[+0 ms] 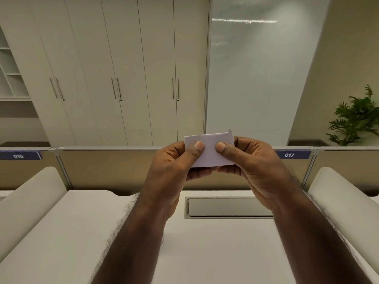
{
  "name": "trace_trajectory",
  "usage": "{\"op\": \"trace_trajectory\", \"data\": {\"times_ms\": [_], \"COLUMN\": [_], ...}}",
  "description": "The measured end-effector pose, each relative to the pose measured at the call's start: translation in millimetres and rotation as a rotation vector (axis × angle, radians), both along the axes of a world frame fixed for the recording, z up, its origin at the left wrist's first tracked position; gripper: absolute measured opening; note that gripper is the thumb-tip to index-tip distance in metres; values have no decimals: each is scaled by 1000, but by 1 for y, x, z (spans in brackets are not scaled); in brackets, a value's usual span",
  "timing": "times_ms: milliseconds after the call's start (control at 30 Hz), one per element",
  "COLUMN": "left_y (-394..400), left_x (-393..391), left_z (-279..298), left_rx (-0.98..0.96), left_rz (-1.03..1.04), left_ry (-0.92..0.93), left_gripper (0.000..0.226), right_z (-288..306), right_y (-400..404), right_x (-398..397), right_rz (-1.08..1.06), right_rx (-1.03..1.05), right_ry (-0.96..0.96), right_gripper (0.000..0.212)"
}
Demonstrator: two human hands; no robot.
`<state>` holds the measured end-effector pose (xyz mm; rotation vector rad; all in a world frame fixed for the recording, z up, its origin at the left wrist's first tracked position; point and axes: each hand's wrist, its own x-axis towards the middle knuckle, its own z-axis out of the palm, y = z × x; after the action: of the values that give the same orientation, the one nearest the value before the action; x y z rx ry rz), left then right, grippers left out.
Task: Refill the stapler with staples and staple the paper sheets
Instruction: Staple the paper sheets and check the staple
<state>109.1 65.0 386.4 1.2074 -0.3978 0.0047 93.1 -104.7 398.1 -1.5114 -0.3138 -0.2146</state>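
**Folded paper held above the counter, everything placed from the cable hatch**

The cable hatch [229,207] is set in the counter [215,253]. Above it, both hands hold a folded paper [210,150]: left hand [174,167] on its left, right hand [258,169] on its right. Behind the hatch stands a partition [106,169], with cupboards [114,78] farther back. A plant [356,117] stands far right, behind the partition.
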Motion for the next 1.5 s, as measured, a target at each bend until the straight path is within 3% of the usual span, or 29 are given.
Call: {"op": "trace_trajectory", "data": {"times_ms": [267, 500, 733, 833, 900, 967, 1033, 1167, 1300, 1400, 1500], "left_y": [0, -4, -7, -9, -9, -9, -12, -14, -3, 10, 22], "left_x": [1, 2, 8, 13, 14, 11, 5, -11, -16, -14, -12], "left_z": [-4, -10, -24, -39, -55, -74, -93, -125, -145, -160, -175], "left_rx": [73, 57, 71, 164, 245, 284, 273, 140, 83, 117, 166], "left_rz": [22, 67, 100, 279, 429, 488, 442, 219, 184, 226, 272], "left_ry": [-35, -70, -54, -45, -55, -46, 11, 165, 261, 329, 369], "left_gripper": [53, 37, 27, 33, 36, 22, 12, 19, 15, 11, 12], "right_z": [0, -4, -25, -42, -59, -81, -106, -142, -171, -192, -207], "right_y": [1, 2, 12, 16, 19, 25, 33, 50, 63, 68, 68], "right_x": [-1, 1, 4, 4, 6, 7, 4, -9, -21, -25, -24], "right_rz": [-22, -11, -164, -228, -300, -383, -446, -413, -365, -365, -352], "right_rx": [-38, -39, -33, -64, -112, -209, -302, -435, -692, -778, -728], "right_ry": [-12, -50, -81, -72, -60, -39, -50, -100, -63, -77, -21], "right_gripper": [39, 34, 33, 12, 10, 14, 15, 30, 49, 48, 34]}}
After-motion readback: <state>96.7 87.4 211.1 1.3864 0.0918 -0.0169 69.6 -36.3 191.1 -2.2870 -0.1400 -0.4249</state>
